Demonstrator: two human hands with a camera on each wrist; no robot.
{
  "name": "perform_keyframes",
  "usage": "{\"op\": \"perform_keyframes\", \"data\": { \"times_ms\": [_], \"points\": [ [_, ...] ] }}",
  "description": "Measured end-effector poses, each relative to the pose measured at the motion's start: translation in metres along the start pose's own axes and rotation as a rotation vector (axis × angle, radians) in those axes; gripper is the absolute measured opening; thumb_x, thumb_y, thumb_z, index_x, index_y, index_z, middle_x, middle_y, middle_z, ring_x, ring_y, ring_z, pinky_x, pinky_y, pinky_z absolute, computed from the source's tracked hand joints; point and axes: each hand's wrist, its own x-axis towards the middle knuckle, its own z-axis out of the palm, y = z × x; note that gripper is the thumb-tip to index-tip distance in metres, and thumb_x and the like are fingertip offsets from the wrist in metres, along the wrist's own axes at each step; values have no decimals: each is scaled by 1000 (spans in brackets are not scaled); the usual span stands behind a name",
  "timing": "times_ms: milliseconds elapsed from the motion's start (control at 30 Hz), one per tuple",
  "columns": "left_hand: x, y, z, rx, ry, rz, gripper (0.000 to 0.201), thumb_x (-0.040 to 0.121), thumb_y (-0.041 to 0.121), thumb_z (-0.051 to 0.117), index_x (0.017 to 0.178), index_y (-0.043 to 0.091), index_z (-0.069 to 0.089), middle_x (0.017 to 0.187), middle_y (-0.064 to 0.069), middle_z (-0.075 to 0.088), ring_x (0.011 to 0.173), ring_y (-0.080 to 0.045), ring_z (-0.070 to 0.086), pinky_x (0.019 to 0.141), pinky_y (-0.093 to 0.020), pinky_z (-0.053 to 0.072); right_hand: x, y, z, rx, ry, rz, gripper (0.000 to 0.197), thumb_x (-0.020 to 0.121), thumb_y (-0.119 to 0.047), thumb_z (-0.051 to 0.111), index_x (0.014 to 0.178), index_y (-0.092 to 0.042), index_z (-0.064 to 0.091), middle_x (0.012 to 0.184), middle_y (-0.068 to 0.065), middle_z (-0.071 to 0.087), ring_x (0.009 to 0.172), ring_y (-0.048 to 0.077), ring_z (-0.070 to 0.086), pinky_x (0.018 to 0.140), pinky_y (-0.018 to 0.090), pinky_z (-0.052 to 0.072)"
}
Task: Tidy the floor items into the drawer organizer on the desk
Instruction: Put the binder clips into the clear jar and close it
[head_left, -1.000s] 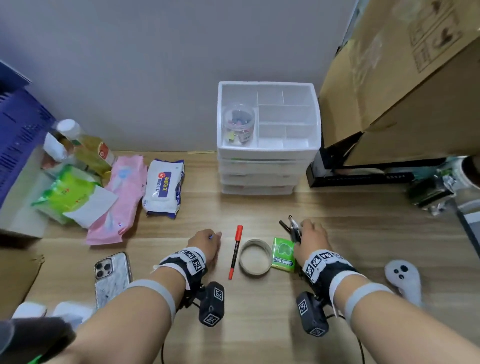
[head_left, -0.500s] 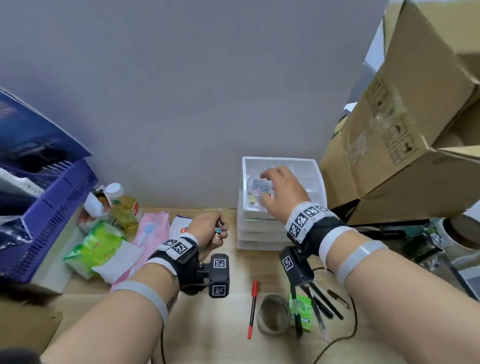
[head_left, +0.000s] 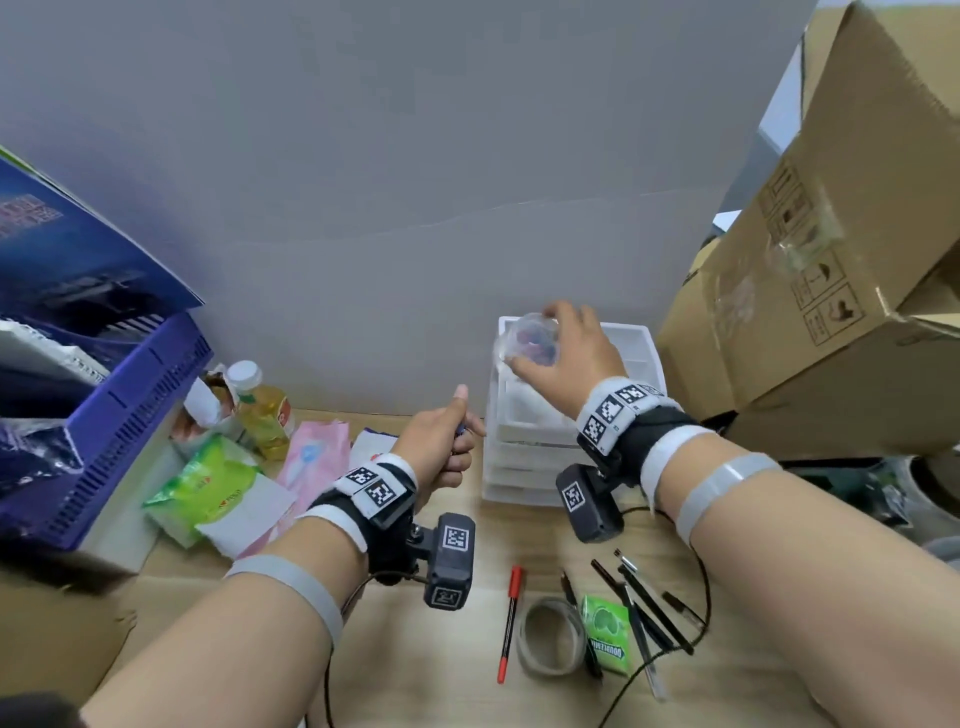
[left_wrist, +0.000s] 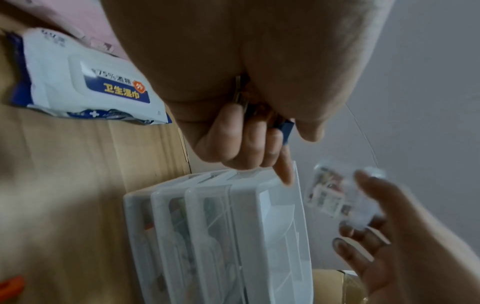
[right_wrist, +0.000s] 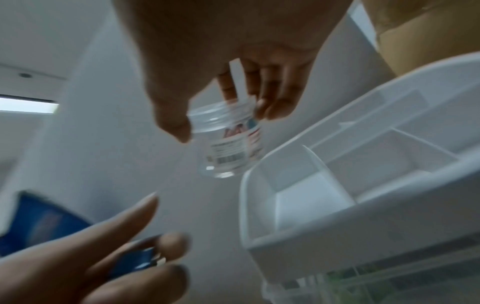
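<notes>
right hand (head_left: 569, 353): lifted above the organizer's top tray, fingers and thumb clamped round the neck of a small clear jar (head_left: 530, 340)
jar: clear plastic, printed label with barcode, coloured bits inside; in the air, off the tray, over its left front corner; blurred in the head view, sharper in the right wrist view (right_wrist: 228, 142)
left hand (head_left: 441, 447): raised just left of the organizer, fingers curled round small blue-and-metal clips (left_wrist: 284, 128); thumb up; exact count of clips not readable
drawer organizer (head_left: 524, 457): white, stacked drawers, divided open tray on top, against the grey wall on the wood surface; compartments seen in the right wrist view (right_wrist: 363, 185) look bare; lower drawers hold contents, blurred
still on the surface, near edge: red pen (head_left: 510, 623), tape roll (head_left: 550, 636) beside it, green gum pack (head_left: 605, 642) touching the roll's right side, several black pens (head_left: 649, 603) fanned out right of the pack
left side: white wet-wipes pack (left_wrist: 85, 80) just left of the organizer, pink pack (head_left: 311, 457), green pack (head_left: 208, 483), yellow bottle (head_left: 262, 410), blue crate (head_left: 104, 426)
right side: cardboard boxes (head_left: 831, 291) stacked beside the organizer
</notes>
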Motion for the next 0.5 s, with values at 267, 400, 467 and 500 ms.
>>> {"op": "perform_keyframes", "data": {
  "times_ms": [267,400,467,500],
  "points": [
    [-19,-5,6,-343,-219,-165,70,63,93,49,76,25,59,70,2,19,59,-12,7,46,-20,6,-44,-18,6,79,-191,-242,64,68,-63,71,115,-26,48,106,-5,54,90,13,55,79,30,47],
    [-31,-17,-6,-322,-222,-185,65,69,88,51,71,24,53,76,-1,14,58,-13,7,48,-22,5,-57,-23,17,124,-259,-261,63,73,-59,75,117,-20,51,101,-6,55,75,7,49,71,24,39],
    [-36,-27,-15,-324,-187,-195,65,71,86,52,66,22,54,71,0,17,57,-12,8,47,-22,6,-63,-28,24,96,-319,-281,65,75,-59,74,120,-19,50,103,-4,55,75,12,50,71,26,40],
    [-37,-33,-20,-334,-166,-210,65,71,85,52,63,21,52,68,1,19,57,-12,8,47,-22,6,-66,-30,27,90,-350,-300,66,76,-58,74,123,-18,49,106,-3,55,80,14,52,73,27,42]
  ]
}}
